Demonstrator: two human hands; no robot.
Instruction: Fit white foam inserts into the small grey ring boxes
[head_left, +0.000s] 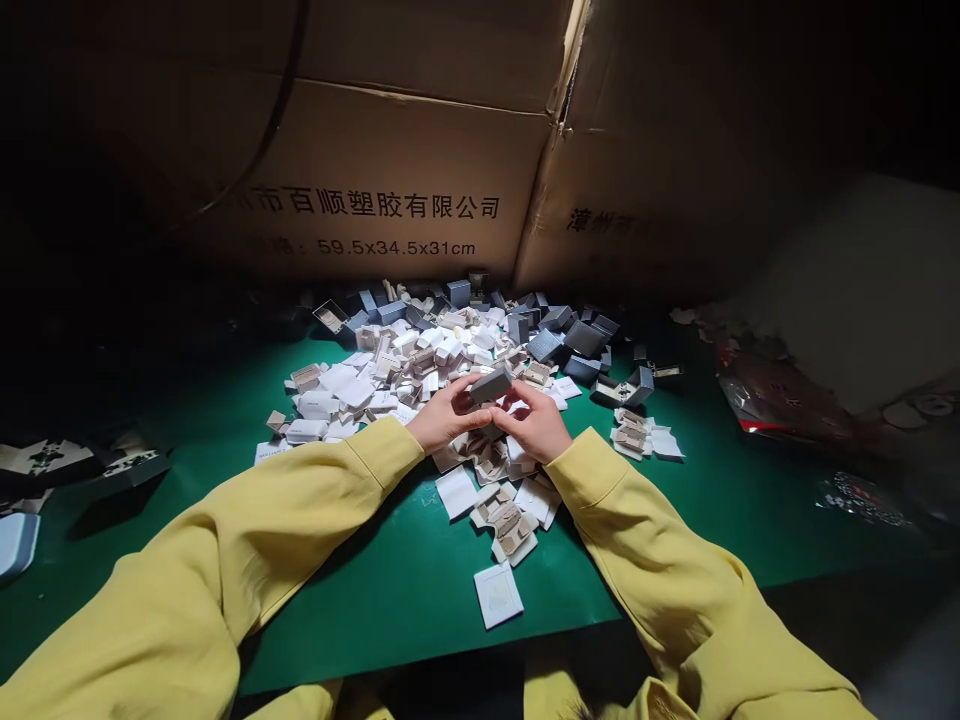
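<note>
Between my two hands is a small dark grey box (491,385), held tilted above a heap of paper pieces. My left hand (448,414) grips its left side, thumb below and fingers behind. On the right side, my right hand (534,420) has its thumb and fingers closed around the box. White and beige folded paper pieces (345,385) lie heaped behind and beneath the hands. Dark blue-grey boxes (546,345), some of them open, are piled at the back of the heap.
Large cardboard cartons (390,160) stand behind the green table (360,620). Open dark boxes (135,465) lie at the left, near a pale blue-white object (19,545). Red plastic packaging (780,395) is at the right. A flat white piece (498,595) rests near the front edge.
</note>
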